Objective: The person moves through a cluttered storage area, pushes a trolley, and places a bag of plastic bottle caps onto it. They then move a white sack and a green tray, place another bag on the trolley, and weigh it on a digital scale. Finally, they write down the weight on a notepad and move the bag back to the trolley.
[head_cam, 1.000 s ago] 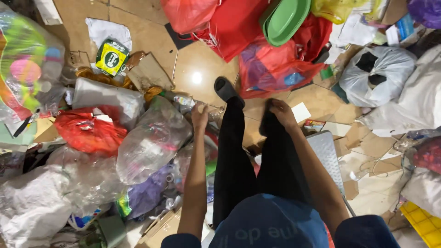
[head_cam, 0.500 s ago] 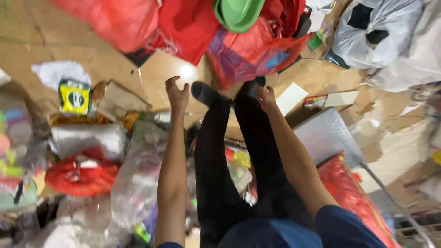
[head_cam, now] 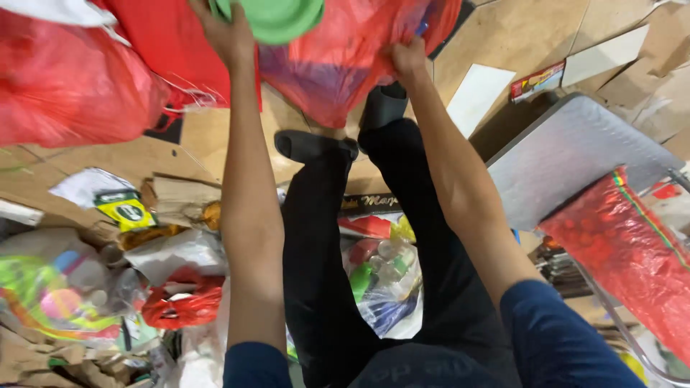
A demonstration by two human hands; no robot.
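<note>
Both arms reach far. Left hand (head_cam: 228, 34) touches the green plastic dish (head_cam: 277, 16), grip unclear. Right hand (head_cam: 408, 57) pinches the translucent red bag (head_cam: 345, 61), far centre above black-trousered legs (head_cam: 323, 237).

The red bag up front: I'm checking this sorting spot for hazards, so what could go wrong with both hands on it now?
1. The right hand and left hand reach far forward to the red bag, so the person may overbalance.
2. A clear bag of bottles lies between the legs, with more bags and cardboard beside them; a foot could catch.
3. The green plate by the left hand might slip off if the bag is pulled.
</note>
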